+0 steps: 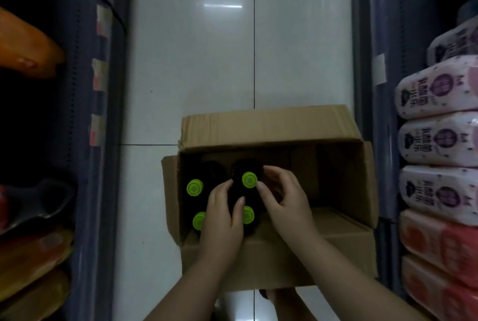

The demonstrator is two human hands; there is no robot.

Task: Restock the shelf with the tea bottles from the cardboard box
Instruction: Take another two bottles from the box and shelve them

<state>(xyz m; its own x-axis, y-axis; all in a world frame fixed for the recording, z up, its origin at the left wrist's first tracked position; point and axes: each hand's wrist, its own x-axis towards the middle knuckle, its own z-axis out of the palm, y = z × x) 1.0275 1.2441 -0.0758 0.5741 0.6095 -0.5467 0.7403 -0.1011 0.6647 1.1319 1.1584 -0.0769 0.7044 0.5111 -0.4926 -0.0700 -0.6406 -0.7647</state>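
Forearms reached down into open cardboard box on white tiled floor. Left hand and right hand flanked one dark tea bottle, fingers curled loosely around its green-capped neck; firm grip couldn't be confirmed. Three more green-capped bottles stood in box's left part. Beyond, shelves lined both sides, pink packs on right.

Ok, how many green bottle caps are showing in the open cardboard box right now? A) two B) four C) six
B: four green caps show, at and, clustered at the left end of the brown cardboard box, two partly covered by the left hand.
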